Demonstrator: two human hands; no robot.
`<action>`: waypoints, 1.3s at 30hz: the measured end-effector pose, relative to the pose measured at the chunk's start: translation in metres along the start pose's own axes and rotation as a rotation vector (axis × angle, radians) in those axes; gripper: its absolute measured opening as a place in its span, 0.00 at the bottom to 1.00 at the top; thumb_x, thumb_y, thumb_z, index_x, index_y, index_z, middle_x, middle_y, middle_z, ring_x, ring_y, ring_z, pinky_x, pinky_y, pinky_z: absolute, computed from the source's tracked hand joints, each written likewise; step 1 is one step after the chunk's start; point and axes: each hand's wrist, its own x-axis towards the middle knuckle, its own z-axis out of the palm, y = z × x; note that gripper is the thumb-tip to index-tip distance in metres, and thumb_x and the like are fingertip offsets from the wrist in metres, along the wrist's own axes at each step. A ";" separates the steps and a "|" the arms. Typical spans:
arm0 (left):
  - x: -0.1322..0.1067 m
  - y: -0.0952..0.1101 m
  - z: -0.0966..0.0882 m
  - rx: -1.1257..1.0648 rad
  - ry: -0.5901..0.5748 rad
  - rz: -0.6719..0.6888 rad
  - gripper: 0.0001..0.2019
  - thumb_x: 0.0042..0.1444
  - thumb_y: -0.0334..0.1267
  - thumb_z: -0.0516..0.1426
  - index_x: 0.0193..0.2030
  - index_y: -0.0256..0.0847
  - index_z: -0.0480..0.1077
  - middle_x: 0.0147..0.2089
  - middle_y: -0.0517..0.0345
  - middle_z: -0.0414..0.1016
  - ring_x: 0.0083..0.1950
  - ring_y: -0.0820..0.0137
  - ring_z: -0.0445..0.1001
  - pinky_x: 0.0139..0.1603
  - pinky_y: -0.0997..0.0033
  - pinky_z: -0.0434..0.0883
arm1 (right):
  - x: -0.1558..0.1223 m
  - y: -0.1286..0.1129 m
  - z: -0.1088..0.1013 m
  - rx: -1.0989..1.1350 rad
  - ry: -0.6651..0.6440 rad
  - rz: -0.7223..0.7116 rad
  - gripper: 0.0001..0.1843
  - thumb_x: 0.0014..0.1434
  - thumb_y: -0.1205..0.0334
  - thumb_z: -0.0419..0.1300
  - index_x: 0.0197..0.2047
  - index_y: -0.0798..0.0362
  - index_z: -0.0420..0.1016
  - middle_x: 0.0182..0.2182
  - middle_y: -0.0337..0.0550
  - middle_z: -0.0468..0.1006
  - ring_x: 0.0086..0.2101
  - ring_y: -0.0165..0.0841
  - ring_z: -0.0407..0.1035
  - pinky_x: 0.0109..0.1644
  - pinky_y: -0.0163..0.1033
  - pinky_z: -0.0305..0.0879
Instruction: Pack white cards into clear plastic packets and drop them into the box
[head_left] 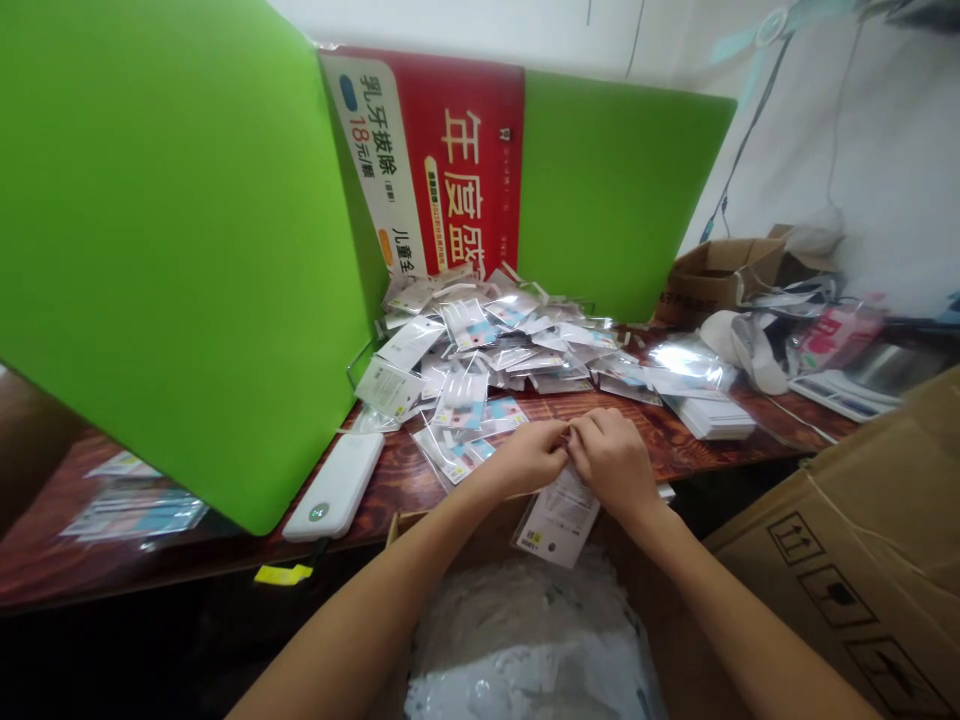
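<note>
Head view: left hand [534, 455] and right hand [611, 465] meet near the table edge, fingers of both pinched narrow on the top end of a flat white printed card in a clear plastic sleeve [559, 520]. Fingertip contact is mostly hidden; can't tell if there's a flap or fold under there. Card hangs tilted, lower end free, over an open brown cardboard box [401, 522] holding a whitish translucent plastic heap [525, 640]. Loose pile of similar sleeved cards [525, 355] sits beyond, on the dark red wood-grain table [397, 480]; white rounded power bank [337, 485] lies left of it. My take: steady the top corner with one hand, work the edge with the other, pinch lightly. Thin film probably creases or slips if pulled unevenly; keep the edge straight.
</note>
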 end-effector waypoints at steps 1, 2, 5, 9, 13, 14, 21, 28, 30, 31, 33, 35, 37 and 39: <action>0.000 0.000 0.000 -0.001 -0.001 0.002 0.07 0.50 0.25 0.50 0.28 0.38 0.67 0.28 0.60 0.71 0.31 0.70 0.66 0.30 0.75 0.58 | 0.000 0.001 0.001 0.010 0.013 0.005 0.09 0.61 0.68 0.53 0.32 0.56 0.73 0.29 0.46 0.72 0.34 0.39 0.62 0.39 0.42 0.55; 0.001 -0.001 0.000 -0.002 -0.002 0.003 0.07 0.50 0.25 0.50 0.28 0.38 0.67 0.28 0.60 0.71 0.32 0.70 0.67 0.30 0.75 0.59 | 0.000 0.002 0.001 0.026 0.026 0.015 0.09 0.60 0.68 0.53 0.32 0.55 0.73 0.29 0.46 0.73 0.34 0.38 0.62 0.39 0.41 0.55; 0.002 -0.002 0.000 -0.006 -0.010 0.006 0.09 0.50 0.25 0.50 0.30 0.37 0.69 0.31 0.58 0.74 0.33 0.69 0.69 0.33 0.74 0.62 | -0.001 0.004 0.005 0.106 0.063 0.069 0.09 0.60 0.68 0.53 0.30 0.54 0.73 0.29 0.45 0.73 0.35 0.38 0.64 0.39 0.41 0.57; 0.003 -0.005 -0.002 -0.038 -0.018 0.012 0.15 0.50 0.25 0.50 0.40 0.37 0.74 0.40 0.53 0.79 0.41 0.66 0.73 0.43 0.72 0.67 | -0.001 0.008 0.011 0.277 0.117 0.197 0.10 0.59 0.65 0.53 0.28 0.53 0.73 0.28 0.44 0.73 0.34 0.37 0.66 0.39 0.40 0.60; 0.002 -0.009 -0.007 -0.117 -0.012 -0.012 0.19 0.50 0.25 0.49 0.46 0.37 0.75 0.45 0.53 0.79 0.46 0.65 0.75 0.48 0.69 0.69 | -0.004 0.028 0.019 0.434 0.201 0.478 0.11 0.56 0.60 0.54 0.25 0.53 0.73 0.26 0.43 0.75 0.31 0.36 0.68 0.38 0.40 0.62; 0.002 -0.011 -0.008 -0.126 -0.006 -0.026 0.19 0.50 0.25 0.49 0.46 0.37 0.75 0.45 0.53 0.79 0.46 0.65 0.75 0.48 0.69 0.69 | -0.004 0.034 0.021 0.441 0.230 0.541 0.12 0.56 0.59 0.54 0.25 0.53 0.73 0.26 0.44 0.75 0.30 0.36 0.68 0.37 0.40 0.62; 0.006 -0.022 -0.011 -0.190 0.017 -0.074 0.20 0.48 0.25 0.49 0.46 0.34 0.75 0.45 0.50 0.79 0.45 0.64 0.75 0.47 0.67 0.71 | -0.004 0.028 0.017 0.435 0.236 0.478 0.14 0.58 0.56 0.55 0.34 0.56 0.77 0.31 0.47 0.77 0.32 0.37 0.69 0.39 0.42 0.64; 0.008 -0.023 -0.007 -0.164 0.030 -0.002 0.18 0.49 0.27 0.50 0.44 0.34 0.75 0.44 0.51 0.79 0.44 0.64 0.75 0.50 0.68 0.69 | -0.001 -0.008 0.011 0.164 0.123 0.164 0.09 0.62 0.63 0.55 0.41 0.55 0.76 0.34 0.47 0.76 0.37 0.39 0.66 0.43 0.43 0.61; 0.007 -0.021 -0.006 -0.141 0.022 -0.001 0.16 0.49 0.27 0.50 0.41 0.35 0.75 0.41 0.53 0.79 0.43 0.65 0.74 0.49 0.69 0.69 | -0.002 -0.008 0.012 0.103 0.117 0.162 0.09 0.62 0.63 0.55 0.41 0.55 0.76 0.33 0.47 0.76 0.37 0.39 0.65 0.42 0.43 0.60; 0.007 -0.019 -0.006 -0.133 0.019 -0.002 0.15 0.49 0.27 0.50 0.39 0.35 0.75 0.40 0.53 0.79 0.41 0.65 0.74 0.48 0.69 0.69 | -0.002 -0.008 0.011 0.084 0.118 0.159 0.09 0.63 0.62 0.55 0.40 0.55 0.76 0.33 0.47 0.76 0.37 0.39 0.65 0.42 0.42 0.59; 0.007 -0.017 -0.005 -0.124 0.017 -0.006 0.13 0.49 0.27 0.50 0.36 0.35 0.75 0.36 0.54 0.78 0.39 0.65 0.74 0.45 0.70 0.69 | -0.002 -0.007 0.011 0.057 0.116 0.146 0.08 0.63 0.63 0.55 0.39 0.54 0.75 0.33 0.46 0.75 0.37 0.39 0.65 0.41 0.42 0.57; 0.006 -0.016 -0.005 -0.121 0.015 -0.011 0.13 0.49 0.27 0.50 0.36 0.36 0.75 0.35 0.55 0.78 0.39 0.65 0.73 0.44 0.71 0.69 | -0.001 -0.008 0.009 0.033 0.111 0.131 0.08 0.63 0.63 0.55 0.37 0.54 0.75 0.32 0.45 0.75 0.36 0.39 0.64 0.40 0.42 0.56; 0.005 -0.015 -0.004 -0.122 0.012 -0.013 0.13 0.48 0.27 0.51 0.37 0.37 0.75 0.36 0.56 0.78 0.39 0.65 0.73 0.44 0.71 0.69 | -0.001 -0.009 0.008 0.014 0.106 0.120 0.07 0.62 0.65 0.55 0.36 0.53 0.75 0.31 0.45 0.75 0.35 0.39 0.64 0.39 0.42 0.55; 0.005 -0.015 -0.004 -0.123 0.007 -0.013 0.14 0.48 0.27 0.51 0.38 0.37 0.75 0.37 0.56 0.79 0.40 0.65 0.73 0.45 0.71 0.69 | 0.000 -0.010 0.006 -0.006 0.103 0.114 0.07 0.62 0.66 0.55 0.35 0.54 0.74 0.31 0.45 0.75 0.35 0.39 0.63 0.39 0.42 0.54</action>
